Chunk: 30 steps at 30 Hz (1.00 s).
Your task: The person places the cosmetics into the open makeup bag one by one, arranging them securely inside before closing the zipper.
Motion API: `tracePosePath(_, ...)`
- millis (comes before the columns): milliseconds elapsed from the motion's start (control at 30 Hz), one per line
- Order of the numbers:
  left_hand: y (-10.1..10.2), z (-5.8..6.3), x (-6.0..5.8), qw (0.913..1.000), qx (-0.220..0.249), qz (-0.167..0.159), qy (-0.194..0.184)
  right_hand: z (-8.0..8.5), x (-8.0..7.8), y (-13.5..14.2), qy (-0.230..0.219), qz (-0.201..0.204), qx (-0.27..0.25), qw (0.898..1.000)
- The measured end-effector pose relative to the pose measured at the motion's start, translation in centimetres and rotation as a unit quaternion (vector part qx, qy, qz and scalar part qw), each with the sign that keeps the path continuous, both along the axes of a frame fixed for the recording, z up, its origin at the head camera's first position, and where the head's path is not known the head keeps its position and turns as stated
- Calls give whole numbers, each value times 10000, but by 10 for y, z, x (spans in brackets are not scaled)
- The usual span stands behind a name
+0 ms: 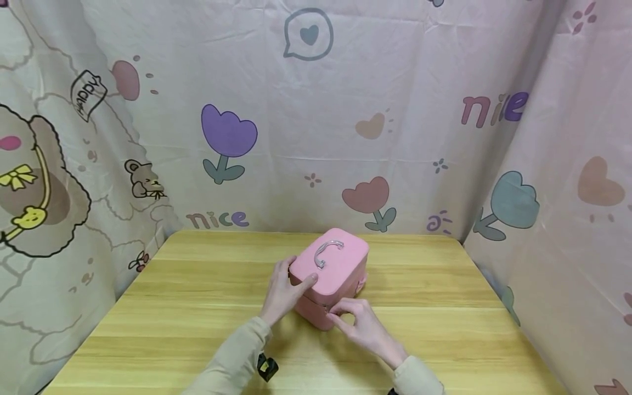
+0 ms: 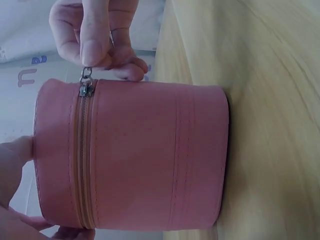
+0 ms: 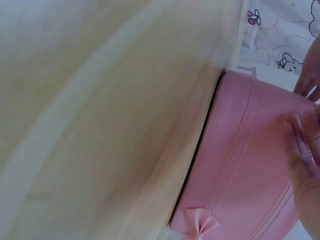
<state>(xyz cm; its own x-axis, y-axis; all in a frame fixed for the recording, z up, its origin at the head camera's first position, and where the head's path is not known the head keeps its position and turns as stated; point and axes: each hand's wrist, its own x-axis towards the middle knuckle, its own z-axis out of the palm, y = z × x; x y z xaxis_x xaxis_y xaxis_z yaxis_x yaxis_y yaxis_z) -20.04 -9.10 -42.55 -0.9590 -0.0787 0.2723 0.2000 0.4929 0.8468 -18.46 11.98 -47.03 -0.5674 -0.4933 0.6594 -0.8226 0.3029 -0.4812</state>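
Note:
A pink vanity case (image 1: pixel 343 277) stands upright on the table with its lid down. A clear, curved handle (image 1: pixel 318 254) sits on the lid. My left hand (image 1: pixel 283 293) holds the case at its left side, thumb on the lid's edge and fingers along the side. At the near corner, my right hand (image 1: pixel 364 327) pinches the metal zipper pull (image 2: pixel 86 73) between thumb and finger. Below the lid runs the zipper (image 2: pixel 84 160), its slider at that corner. A pink bow (image 3: pixel 201 221) decorates the case's side, low near the base.
The light wood table (image 1: pixel 207 280) extends around the case on all sides. Printed curtains (image 1: pixel 306 109) hang behind it and at both sides. A small black device (image 1: pixel 267 366) is beside the left sleeve.

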Motion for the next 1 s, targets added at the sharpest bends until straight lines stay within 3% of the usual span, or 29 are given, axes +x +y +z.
tracePosePath(300, -11, 0, -10, 9980, 433, -453, -38, 4, 3, -10, -219, -336, 76, 9992)
tracePosePath(567, -17, 2, -15, 9973, 370, -610, -180, 8, 5, -14, -460, -473, 120, 9978)
tracePosePath(1000, -19, 2, -17, 9952, 544, -773, -234, 9, 6, -13, -193, -528, 282, 9980)
